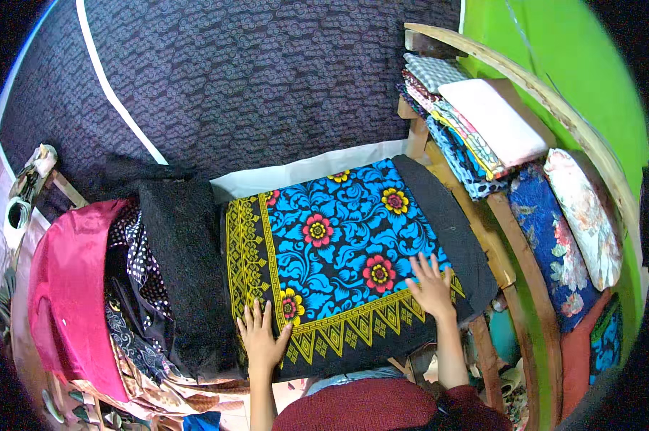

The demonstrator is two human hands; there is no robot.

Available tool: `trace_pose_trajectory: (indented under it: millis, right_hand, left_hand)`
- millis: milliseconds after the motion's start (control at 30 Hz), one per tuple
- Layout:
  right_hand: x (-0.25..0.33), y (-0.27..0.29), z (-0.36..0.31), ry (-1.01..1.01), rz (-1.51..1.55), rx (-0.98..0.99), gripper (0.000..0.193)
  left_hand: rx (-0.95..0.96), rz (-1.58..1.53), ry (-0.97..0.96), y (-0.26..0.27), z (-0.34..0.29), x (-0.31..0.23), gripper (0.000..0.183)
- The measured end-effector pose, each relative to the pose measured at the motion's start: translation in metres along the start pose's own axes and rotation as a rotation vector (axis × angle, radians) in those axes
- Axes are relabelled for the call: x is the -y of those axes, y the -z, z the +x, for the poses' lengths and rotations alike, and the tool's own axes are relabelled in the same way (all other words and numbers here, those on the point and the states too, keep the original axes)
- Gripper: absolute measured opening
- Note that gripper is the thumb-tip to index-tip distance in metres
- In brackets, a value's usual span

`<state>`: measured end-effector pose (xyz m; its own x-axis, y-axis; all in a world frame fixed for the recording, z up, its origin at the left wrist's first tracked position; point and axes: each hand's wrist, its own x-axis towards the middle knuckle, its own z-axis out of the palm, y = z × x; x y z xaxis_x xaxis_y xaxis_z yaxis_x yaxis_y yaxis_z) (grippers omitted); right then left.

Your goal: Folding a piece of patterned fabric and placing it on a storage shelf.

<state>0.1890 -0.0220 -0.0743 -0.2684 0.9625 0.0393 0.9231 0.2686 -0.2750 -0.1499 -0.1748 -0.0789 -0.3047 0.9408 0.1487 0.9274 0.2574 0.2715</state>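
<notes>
A folded batik cloth (353,248) lies spread in front of me, black with blue leaf scrolls, red and yellow flowers and a yellow border of pointed motifs. My left hand (261,336) rests on its near left part with the fingers spread. On the near right part lies my right hand (432,287), palm down, fingers apart. Neither hand grips anything. Under the cloth, a dark grey padded surface (457,241) shows along the right side.
Left of the batik are a black fuzzy cloth (184,273), a polka-dot fabric (143,266) and a shiny pink cloth (73,280). Folded fabrics (493,122) fill a wooden shelf (515,287) on the right. A dark patterned curtain (267,79) hangs behind, beside a green wall (576,43).
</notes>
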Motion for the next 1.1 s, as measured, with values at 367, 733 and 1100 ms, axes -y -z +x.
trace_pose_trajectory:
  millis: [367, 733, 1100]
  right_hand:
    - [0.087, 0.021, 0.132, 0.555, -0.064, -0.057, 0.056]
    - [-0.017, -0.020, 0.288, 0.108, -0.072, -0.113, 0.053]
    - [-0.017, -0.040, 0.352, -0.100, 0.575, -0.572, 0.045]
  left_hand:
    - [0.360, 0.191, -0.131, 0.069, 0.184, -0.042, 0.056]
    - [-0.202, 0.019, 0.076, -0.036, 0.301, 0.111, 0.043]
    - [-0.348, -0.711, 0.322, -0.037, 0.344, 0.126, 0.039]
